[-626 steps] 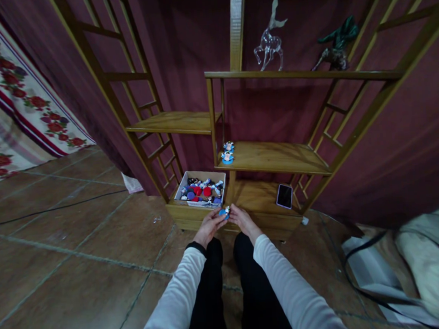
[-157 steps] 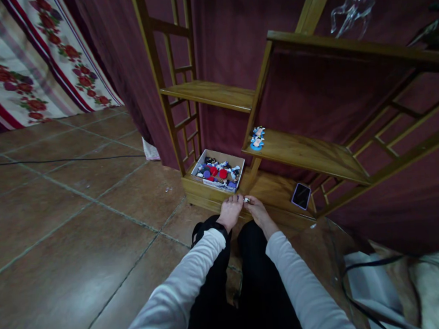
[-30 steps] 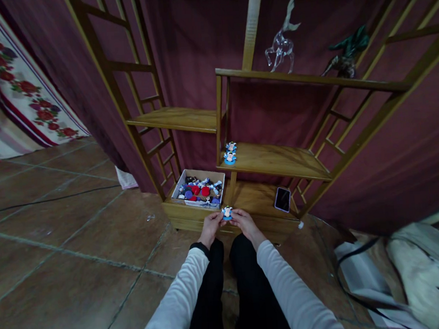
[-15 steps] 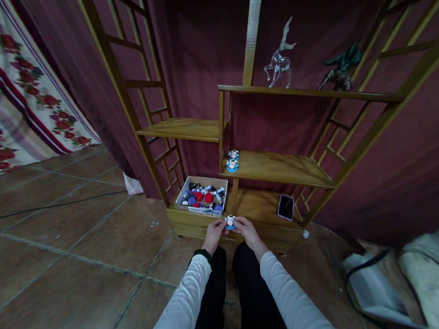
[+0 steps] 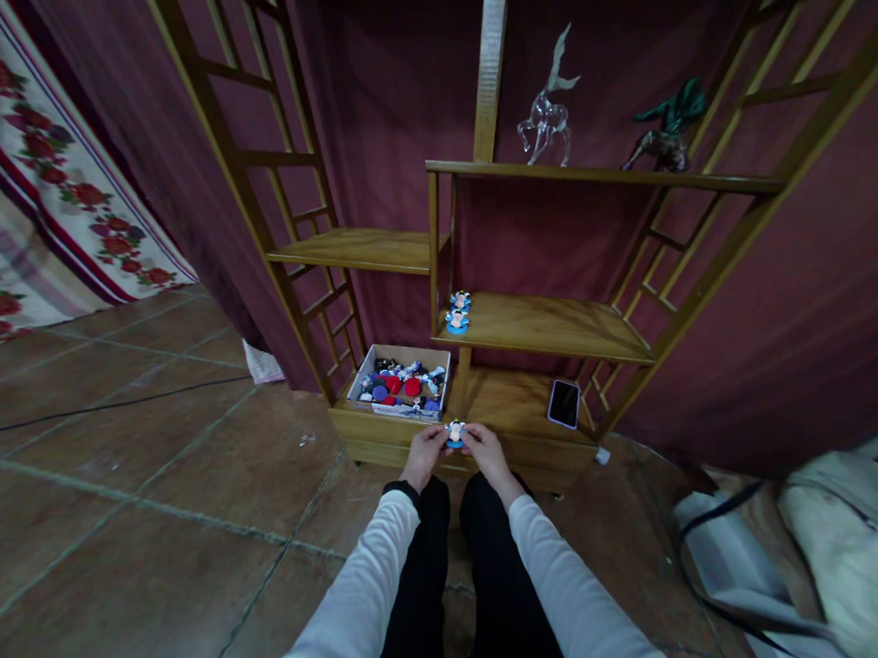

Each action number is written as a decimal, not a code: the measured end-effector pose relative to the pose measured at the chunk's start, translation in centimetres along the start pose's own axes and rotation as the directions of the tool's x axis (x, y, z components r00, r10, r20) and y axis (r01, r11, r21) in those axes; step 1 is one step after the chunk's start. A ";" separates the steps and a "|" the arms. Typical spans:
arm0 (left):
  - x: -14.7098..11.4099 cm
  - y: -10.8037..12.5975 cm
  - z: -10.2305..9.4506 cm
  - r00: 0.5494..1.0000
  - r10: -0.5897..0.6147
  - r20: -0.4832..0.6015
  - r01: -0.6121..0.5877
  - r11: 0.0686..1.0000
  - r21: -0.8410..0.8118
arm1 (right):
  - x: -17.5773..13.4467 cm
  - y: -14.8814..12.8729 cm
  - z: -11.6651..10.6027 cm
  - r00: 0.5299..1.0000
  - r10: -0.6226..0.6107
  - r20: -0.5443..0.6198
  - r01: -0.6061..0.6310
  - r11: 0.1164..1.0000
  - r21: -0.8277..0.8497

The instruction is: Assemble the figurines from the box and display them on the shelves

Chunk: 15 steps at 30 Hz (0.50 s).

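Between my two hands is a small blue-and-white figurine (image 5: 455, 432) on a blue round base. My left hand (image 5: 424, 453) pinches it from the left, and my right hand (image 5: 486, 448) grips its right side. Both hands are closed on it, low in front of the wooden shelf unit. Two similar figurines stand at the left end of the middle shelf (image 5: 551, 325), one behind the other; the nearer figurine (image 5: 458, 322) is on the shelf's front edge. To the left, an open cardboard box (image 5: 373, 408) holds several jumbled figurines with red, purple and dark parts.
A phone (image 5: 564, 403) lies on the lower board at right. The upper shelf (image 5: 601, 176) carries a clear glass deer (image 5: 547, 126) and a dark green statuette (image 5: 666, 125). A pale bag (image 5: 851, 531) with a dark strap rests on the floor at right.
The view has shifted slightly, so the shelves appear a little further left and higher. Both hands still hold the figurine between them in nearly the same place.
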<state>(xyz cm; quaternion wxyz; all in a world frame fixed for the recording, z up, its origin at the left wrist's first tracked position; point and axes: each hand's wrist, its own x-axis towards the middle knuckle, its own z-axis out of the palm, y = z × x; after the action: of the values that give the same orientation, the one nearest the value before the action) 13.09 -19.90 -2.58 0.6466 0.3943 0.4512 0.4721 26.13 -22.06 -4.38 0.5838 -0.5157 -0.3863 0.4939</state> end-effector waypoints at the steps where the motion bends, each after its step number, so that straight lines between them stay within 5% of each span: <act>1: 0.0 0.0 0.1 1.000 -0.005 0.008 0.005 1.000 0.005 | 0.0 0.0 -0.1 1.000 -0.004 -0.002 0.004 1.000 -0.003; 15: 0.2 -0.3 0.1 1.000 -0.016 0.017 0.016 1.000 -0.020 | 0.7 0.2 0.1 1.000 0.011 -0.012 -0.011 1.000 0.022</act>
<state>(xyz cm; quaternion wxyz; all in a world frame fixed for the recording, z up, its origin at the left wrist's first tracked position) 13.28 -19.83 -2.87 0.6581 0.3880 0.4442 0.4680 26.15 -21.34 -4.64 0.5889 -0.5144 -0.3745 0.4984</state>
